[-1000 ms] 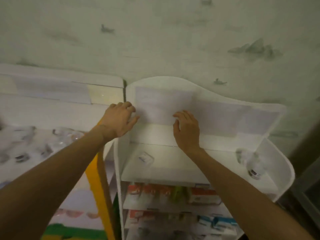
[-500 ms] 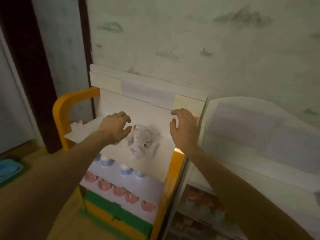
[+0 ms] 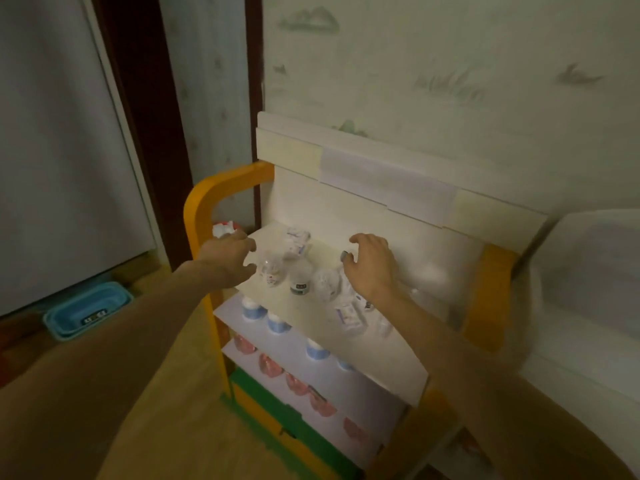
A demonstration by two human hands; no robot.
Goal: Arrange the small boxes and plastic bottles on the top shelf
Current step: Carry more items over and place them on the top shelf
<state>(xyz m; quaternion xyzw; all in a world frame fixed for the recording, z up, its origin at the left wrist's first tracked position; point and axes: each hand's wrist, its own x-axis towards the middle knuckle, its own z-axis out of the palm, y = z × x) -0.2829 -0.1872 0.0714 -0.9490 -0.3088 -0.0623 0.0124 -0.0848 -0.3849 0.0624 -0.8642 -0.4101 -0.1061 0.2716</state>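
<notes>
Both hands up over the top shelf [image 3: 346,344] of the orange-framed rack [image 3: 197,209]. Left hand [image 3: 228,258] at the shelf's left end, fingers loosely spread and slightly curled, nothing in them as far as I can see; fingertips just beside a clear plastic bottle [image 3: 272,270]. Right hand [image 3: 372,263] near shelf centre, fingers arched downward and apart, holding nothing, hovering over a crinkled clear bottle [image 3: 325,285]; contact can't tell, too blurred. Between the two hands: a bottle with dark label [image 3: 300,282] standing upright, and behind it, toward the shelf's back panel, a small white box [image 3: 296,239]. Toward the shelf's front edge, under the right wrist, a small box with blue print [image 3: 348,315] lying flat. Everything clustered on the left and middle part of the shelf; items further right are a blur, can't identify. Below the top shelf: a row of blue-capped containers [image 3: 252,310], under that a row of red ones [image 3: 270,365]. Left of the rack on the floor, well apart from it: blue basin [image 3: 88,310].
</notes>
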